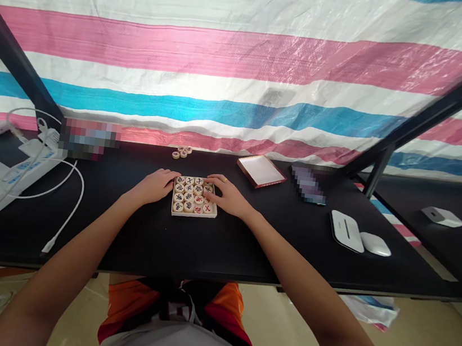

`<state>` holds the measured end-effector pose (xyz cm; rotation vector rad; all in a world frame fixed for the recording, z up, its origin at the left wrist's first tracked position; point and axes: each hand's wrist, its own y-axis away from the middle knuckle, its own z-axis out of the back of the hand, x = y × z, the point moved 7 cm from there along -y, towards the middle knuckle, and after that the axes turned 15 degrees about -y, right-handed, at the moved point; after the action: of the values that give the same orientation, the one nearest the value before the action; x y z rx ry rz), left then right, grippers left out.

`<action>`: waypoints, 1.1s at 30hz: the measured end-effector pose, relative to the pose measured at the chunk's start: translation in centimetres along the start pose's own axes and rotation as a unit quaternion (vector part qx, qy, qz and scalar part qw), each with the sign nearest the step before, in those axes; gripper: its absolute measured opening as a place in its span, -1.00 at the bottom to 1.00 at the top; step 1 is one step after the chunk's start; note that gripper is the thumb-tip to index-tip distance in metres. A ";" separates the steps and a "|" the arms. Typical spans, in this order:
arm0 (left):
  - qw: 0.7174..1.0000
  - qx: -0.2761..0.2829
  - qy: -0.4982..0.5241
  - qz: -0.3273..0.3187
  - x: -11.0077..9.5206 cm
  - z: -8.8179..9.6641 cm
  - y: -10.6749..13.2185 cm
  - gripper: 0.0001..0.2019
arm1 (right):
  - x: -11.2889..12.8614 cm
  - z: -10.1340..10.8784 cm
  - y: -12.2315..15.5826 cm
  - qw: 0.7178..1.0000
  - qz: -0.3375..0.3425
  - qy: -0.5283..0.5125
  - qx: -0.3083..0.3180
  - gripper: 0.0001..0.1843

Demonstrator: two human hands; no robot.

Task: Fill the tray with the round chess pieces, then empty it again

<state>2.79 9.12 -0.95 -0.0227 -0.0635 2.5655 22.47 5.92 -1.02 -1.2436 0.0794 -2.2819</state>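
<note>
A shallow white box (193,215) lies flat on the black table, filled with rows of round Chinese chess pieces (188,197). Most pieces carry dark characters; several at the lower right are red. Against the box's left side, near its far corner, rests my left hand (155,187), fingers bent along the edge. My right hand (228,196), with a ring on one finger, holds the far right corner; its thumb reaches over pieces in the right column. Just beyond the box, a few loose chess pieces (182,152) sit in a small cluster.
The box lid (262,170) lies upturned at the back right, beside a blurred phone-like item (308,184). Farther right are a white flat case (346,231) and a white mouse (375,244). A power strip (18,173) with white cables occupies the left. Striped sheeting (229,53) hangs behind.
</note>
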 end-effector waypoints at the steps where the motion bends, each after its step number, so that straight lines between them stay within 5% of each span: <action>1: 1.000 -0.001 0.000 0.000 0.0 0.0 0.0 -0.60 | 0.0 0.0 0.0 1.000 0.000 -0.001 0.000 -0.60; 16: 1.000 -0.009 0.008 -0.011 0.0 0.1 -0.1 -0.61 | -0.7 0.9 -1.2 0.999 0.007 0.042 -0.014 -0.59; 22: 1.000 -0.009 -0.002 -0.010 -0.2 0.2 0.1 -0.62 | -1.1 0.4 -7.9 0.990 -0.001 0.134 0.032 -0.60; 33: 1.000 -0.007 -0.008 -0.012 -0.7 0.7 0.4 -0.62 | -1.6 -4.4 -18.7 0.961 -0.076 0.232 0.126 -0.36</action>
<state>3.17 8.40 -0.30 -0.0071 -0.0880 2.5405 11.72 21.84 0.81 -0.5875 -0.1402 -2.5790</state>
